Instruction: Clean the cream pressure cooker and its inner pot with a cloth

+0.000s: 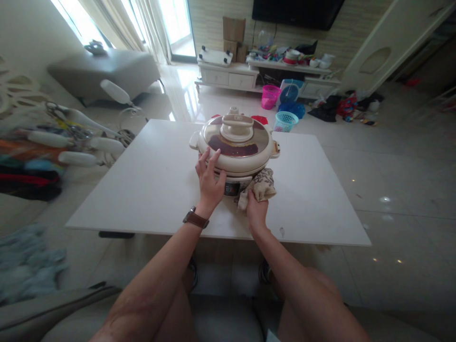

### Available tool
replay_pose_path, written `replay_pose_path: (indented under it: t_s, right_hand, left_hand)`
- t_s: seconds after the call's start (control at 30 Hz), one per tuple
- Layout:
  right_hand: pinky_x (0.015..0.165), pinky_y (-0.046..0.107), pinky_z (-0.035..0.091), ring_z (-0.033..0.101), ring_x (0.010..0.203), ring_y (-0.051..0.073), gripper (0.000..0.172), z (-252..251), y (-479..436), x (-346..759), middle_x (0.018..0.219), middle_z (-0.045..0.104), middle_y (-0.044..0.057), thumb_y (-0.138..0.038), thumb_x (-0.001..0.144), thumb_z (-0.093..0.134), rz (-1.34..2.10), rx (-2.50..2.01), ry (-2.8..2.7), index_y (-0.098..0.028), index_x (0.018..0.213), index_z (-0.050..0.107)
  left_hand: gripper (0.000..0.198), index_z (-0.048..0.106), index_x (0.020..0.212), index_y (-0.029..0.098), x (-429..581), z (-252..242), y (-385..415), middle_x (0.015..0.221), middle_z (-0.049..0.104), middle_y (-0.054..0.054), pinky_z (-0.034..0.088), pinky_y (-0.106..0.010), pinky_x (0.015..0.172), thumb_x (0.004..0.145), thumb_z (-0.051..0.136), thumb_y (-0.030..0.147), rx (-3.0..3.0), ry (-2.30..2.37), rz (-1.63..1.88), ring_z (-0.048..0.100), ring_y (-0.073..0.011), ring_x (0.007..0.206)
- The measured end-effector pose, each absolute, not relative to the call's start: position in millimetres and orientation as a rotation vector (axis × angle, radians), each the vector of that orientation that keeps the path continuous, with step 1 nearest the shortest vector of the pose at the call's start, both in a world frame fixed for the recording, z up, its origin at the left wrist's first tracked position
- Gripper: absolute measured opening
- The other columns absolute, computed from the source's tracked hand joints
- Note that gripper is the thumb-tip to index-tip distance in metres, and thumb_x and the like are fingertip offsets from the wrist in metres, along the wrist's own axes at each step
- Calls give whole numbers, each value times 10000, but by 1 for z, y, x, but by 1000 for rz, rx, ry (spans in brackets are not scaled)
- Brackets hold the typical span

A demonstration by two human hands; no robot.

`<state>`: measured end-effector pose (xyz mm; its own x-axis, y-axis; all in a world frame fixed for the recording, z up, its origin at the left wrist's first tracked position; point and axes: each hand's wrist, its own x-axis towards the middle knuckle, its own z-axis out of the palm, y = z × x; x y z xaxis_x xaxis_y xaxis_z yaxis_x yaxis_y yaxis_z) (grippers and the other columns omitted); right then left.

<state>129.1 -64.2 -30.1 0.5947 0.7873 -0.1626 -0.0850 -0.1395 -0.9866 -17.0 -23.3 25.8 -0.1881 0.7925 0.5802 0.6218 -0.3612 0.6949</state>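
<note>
A cream electric cooking pot (233, 164) with a lid (263, 137) stands on the white table (142, 190). The lid has a see-through window with a brown patch and a cream knob on top. My left hand (210, 183) rests its spread fingers against the pot's front left side. A brown watch strap circles that wrist. My right hand (257, 209) grips a patterned cloth (264, 184) at the pot's lower front right, beside the dark control panel (232, 188). The cloth covers part of the base, and some right fingers are hidden behind it.
A pink basket (270, 96) and a blue basket (286, 121) stand on the floor beyond the table. A cluttered low cabinet (228, 78) lines the far wall. To the left is a lamp with several white shades (116, 91). A grey sofa (213, 313) is beneath me.
</note>
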Motion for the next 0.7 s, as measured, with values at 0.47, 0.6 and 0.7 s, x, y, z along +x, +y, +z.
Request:
replay_pose_path:
  t_s: [0.47,0.6,0.7]
  right_hand:
    - [1118,438,537,715,1258,301,439,-37,-62,130,1257,786,135,-417,803,762,861,-1551,-605,-160,1159,777]
    - [1114,444,539,711,1261,303,461,-38,-62,130,1277,781,135,-424,799,764,871,-1552,-596,-158,1175,772]
    - [1120,437,534,703,1278,301,501,-38,-62,131,1301,771,141,-436,807,755,885,-1537,-611,-146,1216,763]
  left_hand:
    - [654,566,1519,301,-16,25,-24,1651,433,-102,272,-543,1319,883,563,145,1888,1681,1621,348,-315,1582]
    - [656,568,1519,296,-16,26,-24,1649,434,-106,253,-541,1326,879,563,148,1888,1675,1615,336,-318,1586]
    - [661,564,1521,307,-16,27,-24,1649,435,-100,261,-544,1321,879,565,151,1879,1682,1610,336,-318,1586]
